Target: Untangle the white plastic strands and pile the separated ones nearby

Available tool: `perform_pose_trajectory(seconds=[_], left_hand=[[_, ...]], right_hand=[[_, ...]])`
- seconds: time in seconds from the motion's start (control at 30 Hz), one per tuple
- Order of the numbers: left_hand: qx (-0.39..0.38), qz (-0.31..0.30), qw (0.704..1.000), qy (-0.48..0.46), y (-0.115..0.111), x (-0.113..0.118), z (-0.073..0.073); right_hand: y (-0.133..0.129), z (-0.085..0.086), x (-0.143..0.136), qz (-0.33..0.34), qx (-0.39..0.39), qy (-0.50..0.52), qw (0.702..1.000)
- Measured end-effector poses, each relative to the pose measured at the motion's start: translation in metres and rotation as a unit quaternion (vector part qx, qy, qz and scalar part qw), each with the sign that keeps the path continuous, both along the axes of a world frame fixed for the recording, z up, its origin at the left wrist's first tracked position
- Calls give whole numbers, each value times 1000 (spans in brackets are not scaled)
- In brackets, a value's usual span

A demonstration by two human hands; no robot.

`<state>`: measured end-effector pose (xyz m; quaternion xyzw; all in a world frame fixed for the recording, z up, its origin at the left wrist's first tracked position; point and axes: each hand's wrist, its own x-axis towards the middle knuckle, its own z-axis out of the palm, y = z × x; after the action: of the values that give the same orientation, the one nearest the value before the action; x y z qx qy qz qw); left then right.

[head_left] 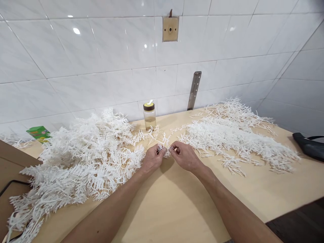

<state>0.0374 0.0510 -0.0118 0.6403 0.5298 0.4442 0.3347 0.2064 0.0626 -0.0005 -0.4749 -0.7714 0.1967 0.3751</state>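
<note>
At the middle of the table, my left hand [153,158] is closed on a white plastic branch sprig [164,139], whose forked twigs rise above the fingers. Close by on its right, my right hand [185,156] pinches with thumb and index finger near the sprig's lower end. What lies between those right fingertips is too small to make out. A large heap of similar white sprigs [86,158] spreads to the left of my hands. To the right lies a second, flatter pile of white sprigs [227,135].
Behind my hands stands a clear bottle [150,119] with a dark lid and some liquid. A metal strip [194,90] leans on the tiled wall. A green box [39,133] is at far left, beside a brown panel [12,168]. A black object [308,146] sits at far right.
</note>
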Motion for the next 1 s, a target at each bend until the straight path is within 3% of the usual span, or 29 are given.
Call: perform_pose_trajectory(seconds=[0.53, 0.73, 0.87, 1.0], left_hand=[[-5, -7, 998, 68, -1, -1, -3], [4, 15, 992, 127, -1, 1, -2], [-47, 20, 991, 126, 3, 0, -2], [-68, 20, 994, 87, 3, -3, -2]], right_hand=[[-1, 4, 3, -13, -23, -33, 999], [0, -5, -2, -28, 14, -140, 990], [-4, -8, -16, -61, 14, -236, 970], [3, -9, -14, -129, -4, -205, 970]])
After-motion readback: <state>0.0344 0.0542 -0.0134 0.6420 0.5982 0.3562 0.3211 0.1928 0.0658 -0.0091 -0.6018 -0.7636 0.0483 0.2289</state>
